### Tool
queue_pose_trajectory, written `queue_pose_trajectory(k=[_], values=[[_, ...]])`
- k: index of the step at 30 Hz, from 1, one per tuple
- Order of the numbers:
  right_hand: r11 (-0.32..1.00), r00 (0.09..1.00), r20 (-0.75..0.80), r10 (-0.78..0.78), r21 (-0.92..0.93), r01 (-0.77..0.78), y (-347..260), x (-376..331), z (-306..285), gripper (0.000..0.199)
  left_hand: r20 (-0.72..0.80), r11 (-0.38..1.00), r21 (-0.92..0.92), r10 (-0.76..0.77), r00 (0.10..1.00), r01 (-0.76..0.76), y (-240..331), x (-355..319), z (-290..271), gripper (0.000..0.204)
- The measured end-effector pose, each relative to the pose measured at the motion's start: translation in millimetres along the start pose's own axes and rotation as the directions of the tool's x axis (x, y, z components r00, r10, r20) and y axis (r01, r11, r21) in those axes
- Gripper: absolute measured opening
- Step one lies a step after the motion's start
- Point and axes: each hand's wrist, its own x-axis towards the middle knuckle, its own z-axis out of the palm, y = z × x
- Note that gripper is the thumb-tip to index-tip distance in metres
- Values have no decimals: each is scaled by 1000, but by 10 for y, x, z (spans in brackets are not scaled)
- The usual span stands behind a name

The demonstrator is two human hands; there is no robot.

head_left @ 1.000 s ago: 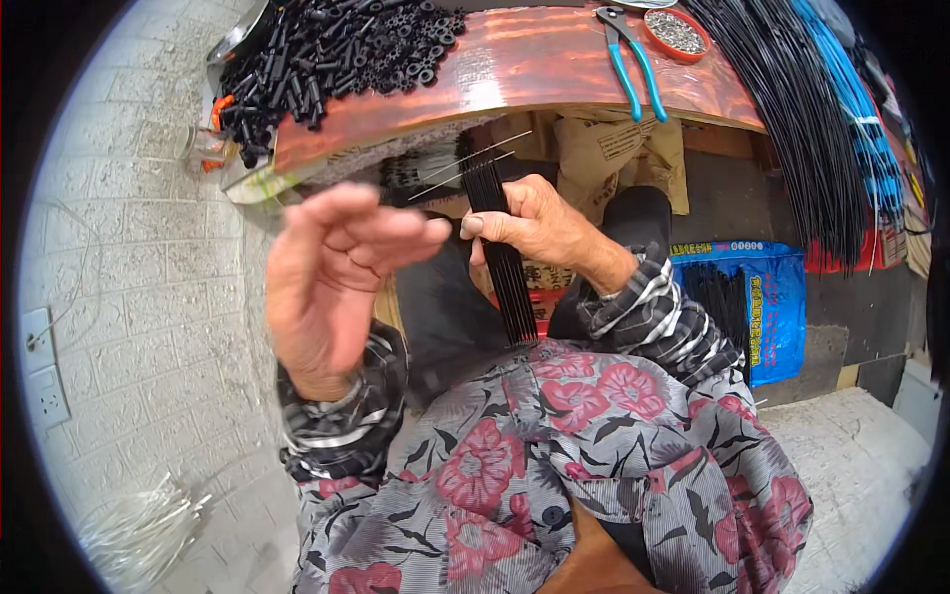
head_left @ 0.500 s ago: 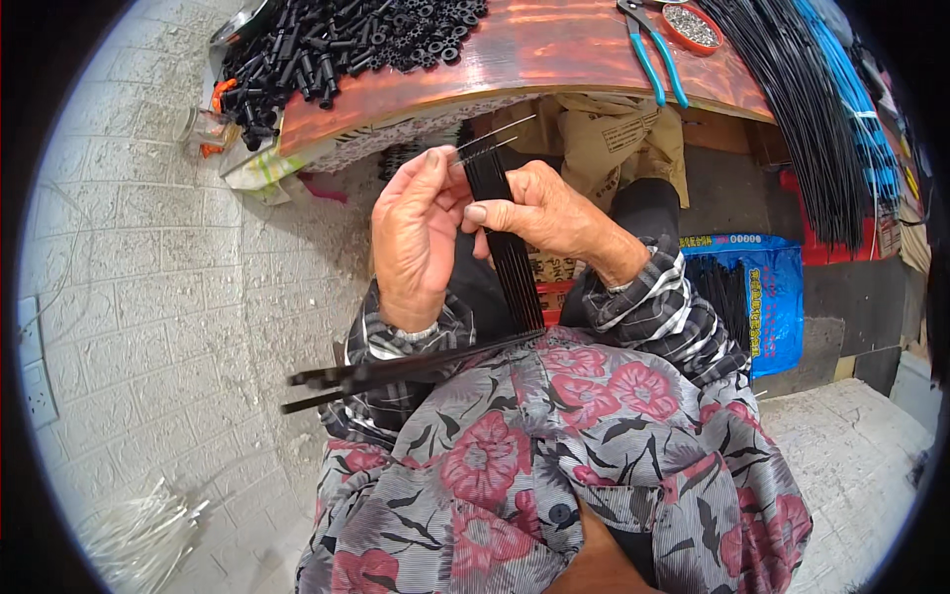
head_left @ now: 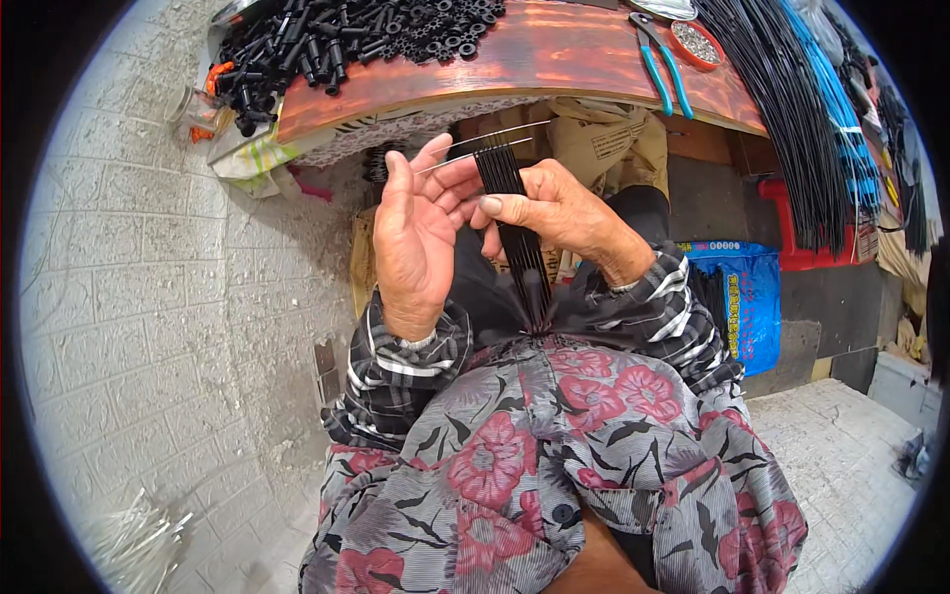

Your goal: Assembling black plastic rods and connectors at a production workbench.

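A flat bundle of thin black strips (head_left: pixel 527 267) slants from above my lap up between my hands. My right hand (head_left: pixel 569 218) is closed round it near its upper end, thumb across the front. Two thin metal wires (head_left: pixel 510 131) cross the strips at that upper end and run left toward my other hand. My left hand (head_left: pixel 416 247) is open beside the bundle, palm showing, thumb and fingers apart. Its fingertips lie close to the wires and the strips; whether they touch is unclear. The lower ends of the strips are blurred near the apron (head_left: pixel 495 445).
Ahead stands a reddish wooden table (head_left: pixel 554 49) with a heap of black plastic parts (head_left: pixel 317 49), pliers (head_left: pixel 665 69), a red dish of small metal pieces (head_left: pixel 697 46) and long black strands (head_left: pixel 782 119). A blue bag (head_left: pixel 747 307) lies at right, white strips (head_left: pixel 139 540) at lower left.
The strips' lower ends, which stuck out left over my left forearm, no longer show there. My left hand's fingers have spread away from the wires. My right hand keeps its grip.
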Motion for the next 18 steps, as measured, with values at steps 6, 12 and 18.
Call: queue_pose_trajectory(k=[6, 12, 18], values=[[999, 1000, 21, 11, -52, -9, -55, -12, -6, 31, 32, 992, 121, 20, 999, -24, 50, 147, 119, 66], [993, 995, -21, 100, -61, -101, -136, -53, 14, 31, 73, 978, 206, 16, 997, -30, 28, 201, 176, 62], [995, 1000, -5, 15, -94, -16, -127, -70, -19, 31, 118, 971, 239, -2, 993, -27, -44, 163, 318, 62]])
